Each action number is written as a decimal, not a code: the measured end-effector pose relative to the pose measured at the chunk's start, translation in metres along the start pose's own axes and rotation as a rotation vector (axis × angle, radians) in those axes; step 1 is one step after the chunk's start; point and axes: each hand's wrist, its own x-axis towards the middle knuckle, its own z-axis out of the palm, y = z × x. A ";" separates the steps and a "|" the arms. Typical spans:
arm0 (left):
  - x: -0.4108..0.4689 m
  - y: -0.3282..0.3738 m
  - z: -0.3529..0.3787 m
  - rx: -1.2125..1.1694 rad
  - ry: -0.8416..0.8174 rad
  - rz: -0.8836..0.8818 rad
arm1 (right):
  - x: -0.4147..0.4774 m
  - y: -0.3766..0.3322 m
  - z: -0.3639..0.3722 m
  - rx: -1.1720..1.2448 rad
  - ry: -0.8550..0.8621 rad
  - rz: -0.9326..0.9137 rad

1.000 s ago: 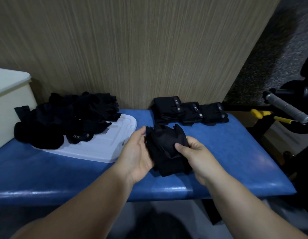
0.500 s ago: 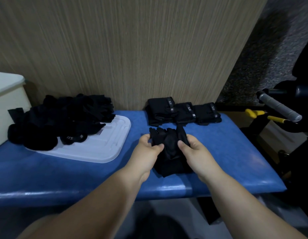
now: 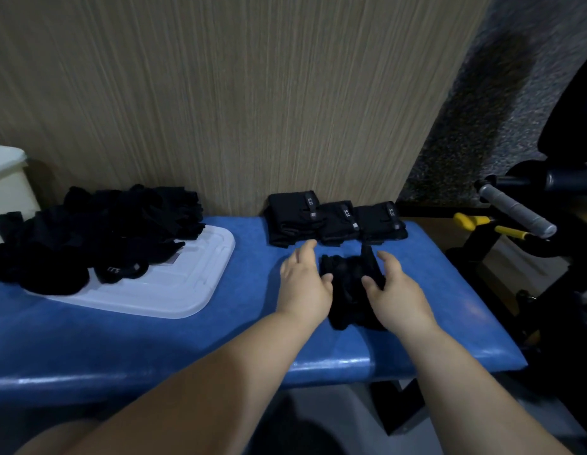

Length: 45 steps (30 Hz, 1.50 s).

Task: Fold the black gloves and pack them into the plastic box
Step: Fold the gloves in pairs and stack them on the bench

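So the glove (image 3: 348,300) being worked on lies flat on the blue bench (image 3: 449,307), right between the two hands; its long axis runs straight away from the person, finger end at the far side and cuff end nearest the bench edge, which I'd say is what the next fold turns on. The left hand (image 3: 303,284) sits just to the left of it, fingers stretched forward and loose, thumb tip touching the glove's left edge; the right hand (image 3: 398,290) is just to the right, fingers also spread, thumb resting on the fabric. A narrow flap stands up in the gap between the right thumb and forefinger – it looks loose rather than pinched. Both hands are about equally near, so either could bring one end over the other along that axis; my guess is the fold isn't finished, as the glove looks lumpy next to the folded gloves (image 3: 341,221) lined up against the wall just behind. Well to the left, a pile of unfolded gloves (image 3: 104,231) sits partly on a white lid (image 3: 173,284); the cream thing at the far left edge is probably the plastic box (image 3: 6,185) – nothing visibly packed yet.
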 end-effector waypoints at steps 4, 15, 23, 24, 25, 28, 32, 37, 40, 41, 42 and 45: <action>-0.005 0.000 -0.001 0.173 -0.030 0.200 | 0.000 0.004 -0.002 -0.238 0.104 -0.054; -0.008 -0.010 0.004 0.651 -0.455 0.175 | 0.006 0.015 0.014 -0.410 -0.266 -0.146; -0.009 -0.006 0.003 0.740 -0.485 0.115 | 0.007 0.015 0.015 -0.457 -0.284 -0.143; -0.010 -0.006 0.002 0.734 -0.483 0.109 | 0.007 0.015 0.015 -0.453 -0.284 -0.141; -0.010 -0.007 0.001 0.719 -0.478 0.102 | 0.007 0.014 0.014 -0.445 -0.280 -0.139; -0.013 -0.011 -0.007 0.637 -0.438 0.096 | 0.006 0.009 0.010 -0.404 -0.217 -0.158; -0.018 -0.016 -0.027 0.495 -0.366 0.088 | 0.001 -0.007 0.009 -0.316 -0.080 -0.258; -0.026 -0.029 -0.066 0.469 -0.195 0.073 | -0.010 -0.040 0.027 -0.190 0.028 -0.431; -0.029 -0.048 -0.091 0.512 -0.035 0.065 | -0.018 -0.062 0.044 -0.128 0.005 -0.476; -0.031 -0.055 -0.098 0.497 0.005 0.043 | -0.020 -0.068 0.051 -0.103 -0.013 -0.480; -0.032 -0.061 -0.106 0.479 0.041 0.017 | -0.023 -0.075 0.058 -0.077 -0.034 -0.479; -0.032 -0.077 -0.130 0.456 0.143 -0.050 | -0.027 -0.098 0.081 0.011 -0.091 -0.455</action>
